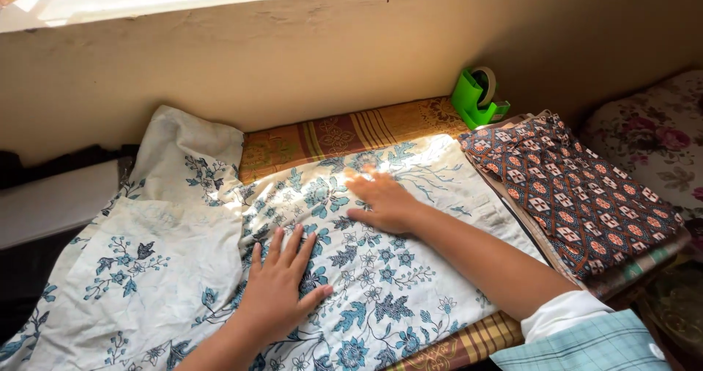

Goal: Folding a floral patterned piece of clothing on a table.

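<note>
floral cloth (220, 268) under two flat hands, left hand (278, 287), right hand (382, 201).

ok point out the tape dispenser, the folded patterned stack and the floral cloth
green tape dispenser (476, 96), head view, on its green body
folded patterned stack (578, 195), head view, middle of top cloth
floral cloth (381, 283), head view, flat part between the hands

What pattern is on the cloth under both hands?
The cloth is white with blue-teal flowers and leafy sprigs, clearest in the head view.
</note>
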